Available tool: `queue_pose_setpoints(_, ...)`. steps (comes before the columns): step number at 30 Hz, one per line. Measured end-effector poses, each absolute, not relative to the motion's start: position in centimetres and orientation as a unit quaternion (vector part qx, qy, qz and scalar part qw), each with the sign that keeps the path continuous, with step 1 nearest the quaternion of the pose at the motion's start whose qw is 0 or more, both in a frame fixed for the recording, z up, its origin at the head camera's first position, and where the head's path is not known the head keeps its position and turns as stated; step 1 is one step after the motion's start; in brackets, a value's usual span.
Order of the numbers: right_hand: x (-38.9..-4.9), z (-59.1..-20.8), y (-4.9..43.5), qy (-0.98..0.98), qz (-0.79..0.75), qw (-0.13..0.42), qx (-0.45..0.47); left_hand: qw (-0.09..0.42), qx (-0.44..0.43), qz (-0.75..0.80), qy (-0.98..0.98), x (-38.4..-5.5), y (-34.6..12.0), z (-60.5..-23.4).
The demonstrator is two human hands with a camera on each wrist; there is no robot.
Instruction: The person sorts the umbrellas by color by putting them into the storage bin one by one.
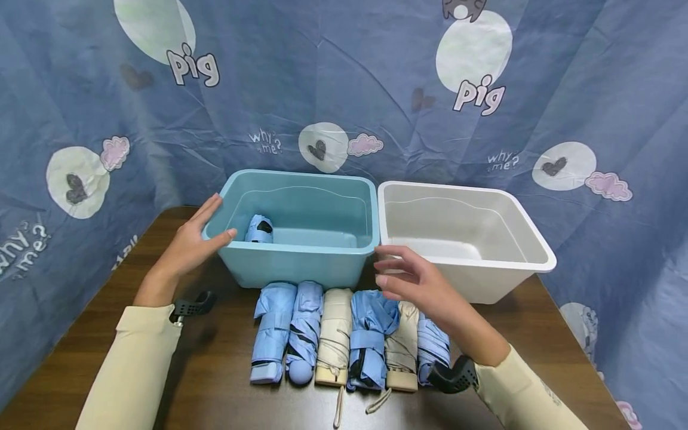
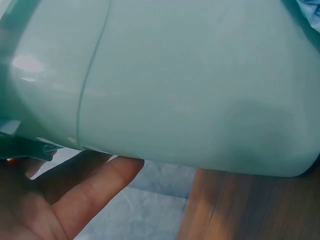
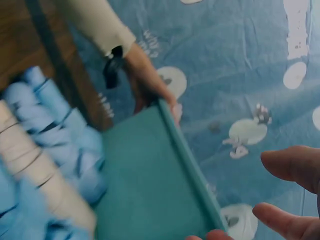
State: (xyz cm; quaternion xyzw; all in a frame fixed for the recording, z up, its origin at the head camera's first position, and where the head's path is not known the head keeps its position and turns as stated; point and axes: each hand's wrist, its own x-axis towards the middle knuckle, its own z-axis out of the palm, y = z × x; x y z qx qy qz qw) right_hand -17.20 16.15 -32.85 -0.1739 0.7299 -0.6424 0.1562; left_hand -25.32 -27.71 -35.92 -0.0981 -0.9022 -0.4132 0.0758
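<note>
My left hand (image 1: 188, 242) is at the left end of the teal bin (image 1: 290, 263), its fingers fairly straight against the outside and its thumb by the front rim. In the left wrist view, fingers (image 2: 102, 192) touch the bin's outer wall. My right hand (image 1: 411, 278) hovers with loosely bent fingers near the bin's front right corner, holding nothing; whether a fingertip touches the rim I cannot tell. Inside the teal bin lies a folded blue umbrella (image 1: 260, 229). Several folded umbrellas stand in a row before it, among them a light blue one (image 1: 272, 334) and a cream one (image 1: 334, 337).
A white bin (image 1: 484, 278) stands right of the teal one, nearly touching it. Both rest on a dark wooden table (image 1: 226, 370), with a blue printed cloth (image 1: 333, 77) hanging behind. Wrist straps (image 1: 194, 304) circle both arms.
</note>
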Motion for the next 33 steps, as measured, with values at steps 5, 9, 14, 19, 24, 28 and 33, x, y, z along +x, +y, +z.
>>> queue_pose_setpoints(5,-15.9,-35.2,18.9,0.745,-0.63,0.139,-0.172,0.072,-0.099,-0.423,-0.898,-25.5,-27.8,-36.1)
queue_pose_setpoints(9,-15.0,-36.7,20.4,0.751,-0.632,0.128,-0.144,0.076,-0.104,-0.426,-0.895,-25.4,-27.9,-36.1)
queue_pose_setpoints(14,-14.3,-38.2,21.8,0.751,-0.64,0.123,-0.111,0.076,-0.103,-0.425,-0.896,-25.3,-28.2,-36.0)
queue_pose_setpoints(19,-13.4,-39.2,23.3,0.764,-0.629,0.122,-0.072,0.074,-0.108,-0.427,-0.895,-25.4,-28.1,-36.2)
queue_pose_setpoints(24,-12.5,-39.8,24.7,0.773,-0.623,0.116,-0.045,0.081,-0.114,-0.428,-0.893,-25.5,-27.8,-36.3)
queue_pose_setpoints(28,-12.1,-40.6,25.5,0.772,-0.624,0.121,-0.017,0.084,-0.115,-0.426,-0.893,-25.4,-27.9,-36.2)
queue_pose_setpoints(33,-12.0,-41.5,26.1,0.768,-0.629,0.118,0.014,0.079,-0.11,-0.429,-0.893,-25.4,-27.9,-36.3)
